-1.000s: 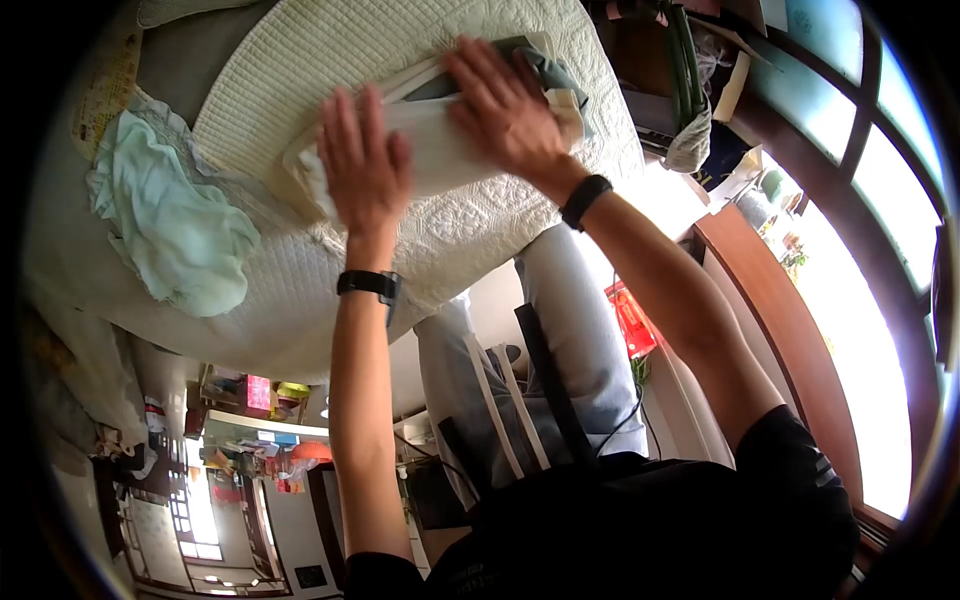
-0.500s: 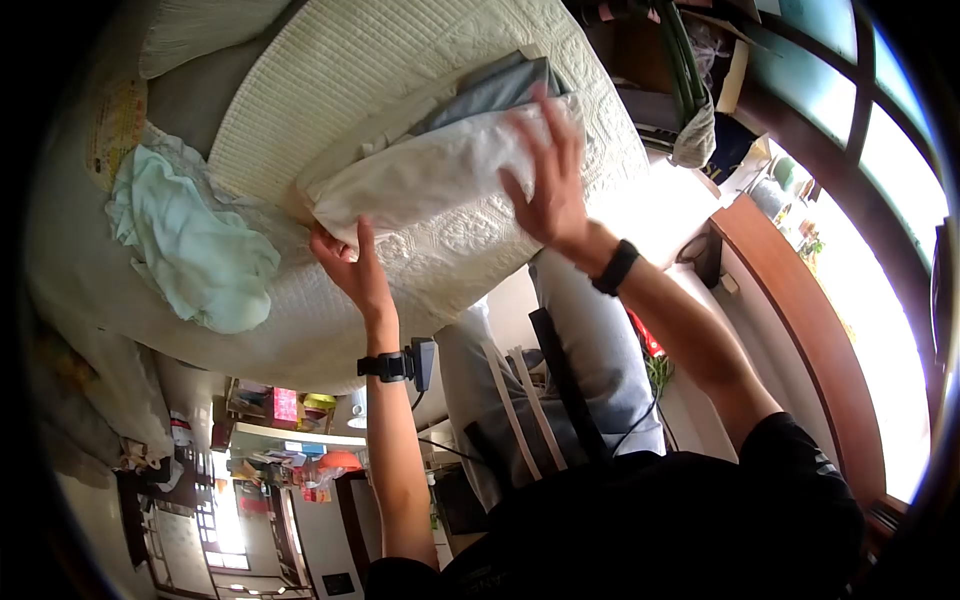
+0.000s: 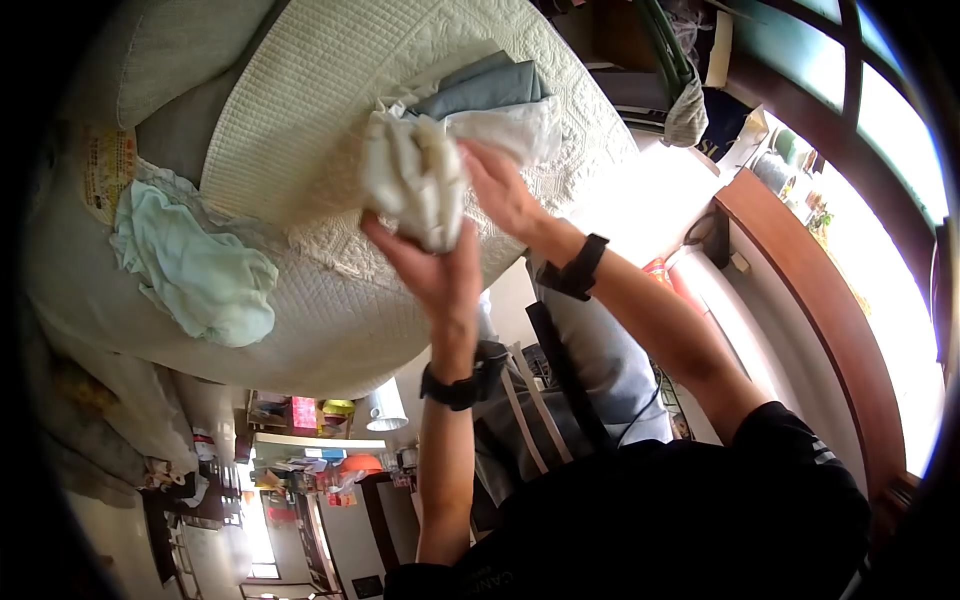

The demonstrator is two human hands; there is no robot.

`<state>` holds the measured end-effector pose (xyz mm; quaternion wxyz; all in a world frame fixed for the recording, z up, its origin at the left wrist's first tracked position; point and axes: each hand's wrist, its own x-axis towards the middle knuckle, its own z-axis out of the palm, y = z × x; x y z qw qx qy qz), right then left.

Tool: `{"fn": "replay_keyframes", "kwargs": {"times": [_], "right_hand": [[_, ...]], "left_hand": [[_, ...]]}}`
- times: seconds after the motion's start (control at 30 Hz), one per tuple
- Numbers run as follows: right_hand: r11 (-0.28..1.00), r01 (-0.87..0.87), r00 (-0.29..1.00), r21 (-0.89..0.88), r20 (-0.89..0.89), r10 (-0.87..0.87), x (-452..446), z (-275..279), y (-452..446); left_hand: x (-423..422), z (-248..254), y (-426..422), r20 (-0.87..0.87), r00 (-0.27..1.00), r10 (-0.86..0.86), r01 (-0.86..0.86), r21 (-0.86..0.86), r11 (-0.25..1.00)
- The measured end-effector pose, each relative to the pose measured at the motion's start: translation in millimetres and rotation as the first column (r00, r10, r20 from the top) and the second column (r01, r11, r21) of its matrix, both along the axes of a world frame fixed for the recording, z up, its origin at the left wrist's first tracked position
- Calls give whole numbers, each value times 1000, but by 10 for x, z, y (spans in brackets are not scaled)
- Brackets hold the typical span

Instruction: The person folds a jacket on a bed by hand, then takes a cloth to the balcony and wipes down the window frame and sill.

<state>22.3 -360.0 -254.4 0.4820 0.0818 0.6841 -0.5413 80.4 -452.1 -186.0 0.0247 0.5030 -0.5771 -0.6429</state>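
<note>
My left hand (image 3: 432,262) is closed on the bunched end of a white cloth garment (image 3: 412,180), its thumb at the right side and its fingers partly under the fabric. The bunch is lifted and blurred by motion. My right hand (image 3: 502,197) lies against the right edge of the bunch, fingers stretched out and fingertips partly hidden by the cloth. The rest of the white garment spreads flat behind the right hand. A grey folded cloth (image 3: 487,88) lies on it at the far side. What kind of garment it is I cannot tell.
A quilted cream bedspread (image 3: 290,130) lies under the garment. On the left is a crumpled pale green cloth (image 3: 195,265), near a grey pillow (image 3: 185,55). A wooden ledge (image 3: 810,290) runs along the window at right. A white bin (image 3: 386,405) stands below the bed edge.
My left hand has taken the garment's left end and carried it rightward, bunching it up over the middle. My right hand has come down from above the cloth to its near side.
</note>
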Motion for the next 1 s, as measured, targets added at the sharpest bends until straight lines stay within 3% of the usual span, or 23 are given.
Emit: {"fn": "replay_keyframes", "kwargs": {"times": [0.03,0.07,0.1,0.13,0.17,0.2,0.27,0.33,0.37,0.47,0.5,0.6,0.67,0.73,0.83,0.93,1.0], "right_hand": [[997,7,995,-72,-103,-14,50,-210,153],[992,54,995,-111,92,-44,-51,-220,221],[985,98,984,-145,165,-73,-145,-245,298],[974,144,966,-174,239,-100,-218,-237,376],[899,364,858,-243,463,-223,-341,-104,383],[923,371,858,-104,419,-297,-449,92,371],[741,660,681,-126,518,-518,-573,121,446],[782,599,697,-174,595,-401,-735,435,601],[765,630,703,-133,517,-489,-616,347,711],[971,239,956,30,168,-240,-540,157,833],[953,297,935,49,186,-301,-566,137,827],[934,287,927,214,-307,-215,-391,-242,837],[920,277,918,277,-360,-168,-354,-316,802],[920,363,897,150,-324,-302,-317,-376,774],[891,386,917,239,-205,-342,-335,-289,727],[955,290,956,55,24,-291,-494,-41,575],[950,311,950,-3,26,-311,-551,90,393]], "left_hand": [[-86,-60,122,-83,996,-21,18,-27,999],[-192,-99,229,-163,986,-43,35,-53,998],[-298,-37,322,-83,993,-81,84,36,996],[-349,-134,444,-142,981,-135,130,-46,990],[-389,-189,517,-128,973,-192,186,-62,981],[-426,-238,584,-114,962,-249,241,-77,968],[-460,-376,744,-61,926,-374,346,-266,900],[-472,-516,888,-121,905,-407,387,-160,908],[-494,-501,865,-110,883,-457,440,-148,886],[-486,-583,850,-166,813,-558,513,-250,821],[-468,-635,844,-196,787,-585,516,-310,798],[-330,-602,672,-252,754,-606,573,-199,795],[-113,-591,520,-83,830,-552,501,-325,802],[-97,-572,338,89,911,-402,375,-581,722],[-90,-716,155,12,970,-242,240,-190,952],[-176,-913,32,-108,991,-82,101,182,978],[-211,-941,-139,-95,994,-51,73,238,969]]}}
